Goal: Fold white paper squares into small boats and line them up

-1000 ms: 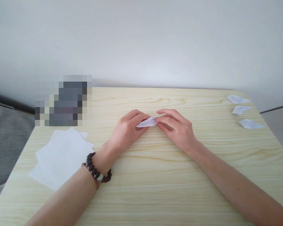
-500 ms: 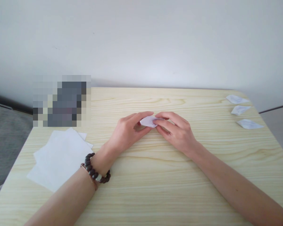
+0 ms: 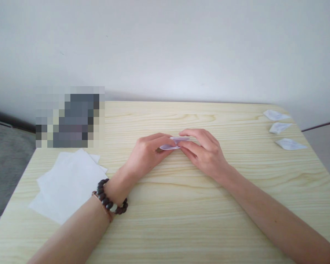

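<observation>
Above the middle of the table, a small folded white paper (image 3: 167,147) is held between both hands. My left hand (image 3: 148,154) pinches its left side, with a dark bead bracelet on the wrist. My right hand (image 3: 205,150) grips its right side between thumb and fingers, the index finger raised a little. The paper's two flaps stand apart, with a fold between them at the fingertips. Part of the paper is hidden behind the fingers.
A pile of white paper sheets (image 3: 68,183) lies at the left, partly under my left forearm. Behind it is a blurred-out dark object (image 3: 74,121). Three folded paper pieces (image 3: 290,144) lie along the right edge of the wooden table (image 3: 181,220). A pale wall (image 3: 181,51) rises behind.
The folded paper has been spread from one closed-looking shape into two separated flaps. My left fingers have shifted onto its middle, and my right index finger has lifted slightly.
</observation>
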`<action>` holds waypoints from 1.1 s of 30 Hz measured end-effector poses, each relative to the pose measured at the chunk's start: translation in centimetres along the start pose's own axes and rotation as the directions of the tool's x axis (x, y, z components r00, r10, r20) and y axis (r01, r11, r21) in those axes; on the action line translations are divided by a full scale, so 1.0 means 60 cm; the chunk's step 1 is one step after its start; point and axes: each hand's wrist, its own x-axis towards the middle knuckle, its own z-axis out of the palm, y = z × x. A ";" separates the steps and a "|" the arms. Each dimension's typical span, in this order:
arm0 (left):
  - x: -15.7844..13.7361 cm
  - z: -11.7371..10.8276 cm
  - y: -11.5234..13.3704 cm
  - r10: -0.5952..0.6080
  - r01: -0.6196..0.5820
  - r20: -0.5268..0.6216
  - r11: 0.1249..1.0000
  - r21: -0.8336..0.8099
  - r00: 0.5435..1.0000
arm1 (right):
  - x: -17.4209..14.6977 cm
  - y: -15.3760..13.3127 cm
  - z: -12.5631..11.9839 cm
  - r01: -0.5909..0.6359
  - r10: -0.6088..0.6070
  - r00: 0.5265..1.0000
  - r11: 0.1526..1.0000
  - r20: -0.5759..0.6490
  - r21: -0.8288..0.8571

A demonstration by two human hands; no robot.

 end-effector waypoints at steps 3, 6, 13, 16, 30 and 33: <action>0.000 -0.001 -0.001 0.026 -0.026 0.004 0.999 0.023 1.000 | 0.002 -0.002 0.002 -0.009 0.009 1.000 1.000 0.028 0.002; 0.000 -0.001 -0.002 0.030 -0.031 0.017 0.999 0.035 0.999 | 0.002 -0.003 0.004 -0.024 0.025 0.998 1.000 0.049 -0.011; 0.006 -0.002 -0.005 0.026 -0.027 0.032 0.998 0.050 0.999 | -0.001 -0.002 0.003 -0.059 0.061 0.995 0.998 0.077 -0.027; 0.007 -0.004 -0.009 0.039 -0.044 0.048 0.994 0.100 0.998 | 0.000 -0.003 0.002 -0.065 0.065 0.992 0.998 0.106 -0.008; 0.003 -0.006 -0.007 -0.083 0.085 0.046 0.996 -0.033 0.995 | 0.000 0.001 0.007 -0.050 0.032 0.973 0.996 0.229 0.073; 0.003 -0.004 -0.005 -0.148 0.150 0.050 0.988 -0.044 0.988 | 0.000 -0.001 0.010 -0.087 0.062 0.973 0.991 0.224 0.102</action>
